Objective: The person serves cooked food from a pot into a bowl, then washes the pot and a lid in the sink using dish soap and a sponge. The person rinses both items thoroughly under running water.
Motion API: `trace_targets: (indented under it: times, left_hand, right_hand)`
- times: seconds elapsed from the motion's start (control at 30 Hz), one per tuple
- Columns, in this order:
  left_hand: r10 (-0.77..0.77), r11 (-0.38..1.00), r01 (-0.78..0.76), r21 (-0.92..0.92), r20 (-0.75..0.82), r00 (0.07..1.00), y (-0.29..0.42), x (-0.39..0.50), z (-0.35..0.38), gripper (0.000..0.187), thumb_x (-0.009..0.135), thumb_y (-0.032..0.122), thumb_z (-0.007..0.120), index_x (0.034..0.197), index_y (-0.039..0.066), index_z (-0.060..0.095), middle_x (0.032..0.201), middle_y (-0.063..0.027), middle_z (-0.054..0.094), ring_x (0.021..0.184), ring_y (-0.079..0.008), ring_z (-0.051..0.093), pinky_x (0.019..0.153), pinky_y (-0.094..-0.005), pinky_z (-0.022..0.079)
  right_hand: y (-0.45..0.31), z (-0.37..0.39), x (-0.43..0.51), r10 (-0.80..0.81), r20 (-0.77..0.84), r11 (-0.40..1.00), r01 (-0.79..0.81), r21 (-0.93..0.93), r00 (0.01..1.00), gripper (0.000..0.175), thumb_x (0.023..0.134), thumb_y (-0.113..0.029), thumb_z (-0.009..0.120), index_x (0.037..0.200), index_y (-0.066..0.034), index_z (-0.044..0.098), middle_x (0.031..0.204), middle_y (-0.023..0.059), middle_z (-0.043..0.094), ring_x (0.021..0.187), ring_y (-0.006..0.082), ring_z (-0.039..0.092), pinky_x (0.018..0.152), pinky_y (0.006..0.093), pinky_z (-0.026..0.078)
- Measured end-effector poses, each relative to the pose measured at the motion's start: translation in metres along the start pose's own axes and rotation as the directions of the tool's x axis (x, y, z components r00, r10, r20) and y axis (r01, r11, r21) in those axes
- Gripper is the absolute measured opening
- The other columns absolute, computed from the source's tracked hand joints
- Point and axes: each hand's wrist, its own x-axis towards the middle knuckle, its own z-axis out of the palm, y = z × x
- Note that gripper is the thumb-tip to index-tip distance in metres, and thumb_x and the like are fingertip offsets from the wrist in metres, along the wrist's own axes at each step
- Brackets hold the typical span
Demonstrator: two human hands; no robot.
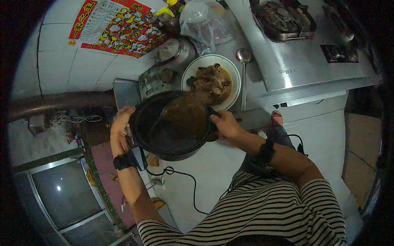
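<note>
Between my two hands a dark, deep cooking pot (172, 155) is held in the air, tilted toward the plate. My left hand (121, 123) grips its left side, and my right hand (227, 125) is closed around the handle at the right. Brown broth (184, 115) lies inside the pot toward its far right side. Just beyond the pot's rim, a white plate (236, 73) with a green edge line holds chunks of stewed meat (212, 80) in brown sauce. The pot's rim hides the plate's near left part. A metal spoon (243, 57) lies right of the plate.
A stainless-steel gas stove (277, 70) with a blackened burner (281, 20) takes up the right of the counter. Behind the plate stand a metal kettle (172, 50), a plastic bag (203, 24) and bottles (177, 6). A black cable (194, 187) hangs below my left wrist.
</note>
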Motion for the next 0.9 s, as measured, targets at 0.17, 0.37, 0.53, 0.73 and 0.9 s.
trace_targets:
  times: [0.17, 0.37, 0.53, 0.73, 0.9]
  left_hand:
    - [-0.049, 0.992, 0.049, 0.117, -0.009, 0.999, 0.028, 0.003, 0.003, 0.050, 0.077, 0.039, 0.063, 0.114, 0.007, 0.055, 0.085, -0.0019, 0.056, 0.054, -0.0092, 0.043, 0.044, -0.0238, 0.032]
    - [0.093, 0.956, -0.093, 0.277, 0.016, 0.996, 0.074, -0.022, 0.014, 0.040, 0.078, 0.040, 0.059, 0.105, 0.010, 0.058, 0.068, 0.0011, 0.050, 0.054, -0.0096, 0.042, 0.048, -0.0269, 0.032]
    - [0.158, 0.916, -0.186, 0.356, 0.106, 0.982, 0.104, 0.005, 0.018, 0.029, 0.079, 0.033, 0.057, 0.093, 0.008, 0.060, 0.065, -0.0009, 0.050, 0.050, -0.0127, 0.043, 0.044, -0.0289, 0.031]
    - [0.151, 0.743, -0.285, 0.606, 0.263, 0.953, 0.152, 0.054, 0.036, 0.026, 0.076, 0.025, 0.054, 0.077, -0.001, 0.059, 0.058, -0.0067, 0.050, 0.043, -0.0189, 0.045, 0.038, -0.0345, 0.032]
    - [0.187, 0.709, -0.324, 0.626, 0.276, 0.943, 0.203, 0.036, 0.038, 0.023, 0.072, 0.020, 0.054, 0.063, -0.001, 0.053, 0.053, -0.0069, 0.045, 0.040, -0.0150, 0.039, 0.037, -0.0341, 0.029]
  right_hand:
    - [-0.002, -0.005, 0.001, 0.068, 0.018, 0.997, -0.069, 0.041, 0.998, 0.022, 0.090, -0.015, 0.048, 0.107, -0.0018, 0.053, 0.066, 0.0054, 0.054, 0.045, 0.0130, 0.045, 0.037, 0.0290, 0.035]
    - [0.003, -0.015, 0.009, 0.133, 0.096, 0.972, -0.149, 0.180, 0.986, 0.018, 0.090, -0.018, 0.047, 0.100, -0.0049, 0.054, 0.061, 0.0034, 0.049, 0.042, 0.0125, 0.041, 0.034, 0.0289, 0.032]
    - [0.007, -0.026, 0.019, 0.165, 0.102, 0.953, -0.185, 0.240, 0.981, 0.014, 0.090, -0.020, 0.047, 0.094, -0.0071, 0.051, 0.062, 0.0031, 0.048, 0.043, 0.0126, 0.039, 0.035, 0.0286, 0.030]
    - [0.012, -0.036, 0.022, 0.229, 0.190, 0.800, -0.295, 0.522, 0.955, 0.014, 0.090, -0.024, 0.049, 0.088, -0.0094, 0.048, 0.067, 0.0022, 0.049, 0.043, 0.0122, 0.037, 0.037, 0.0265, 0.026]
    - [0.011, -0.037, 0.023, 0.181, 0.324, 0.670, -0.357, 0.651, 0.929, 0.012, 0.090, -0.019, 0.049, 0.084, -0.0112, 0.043, 0.065, 0.0014, 0.043, 0.041, 0.0080, 0.029, 0.037, 0.0229, 0.019]
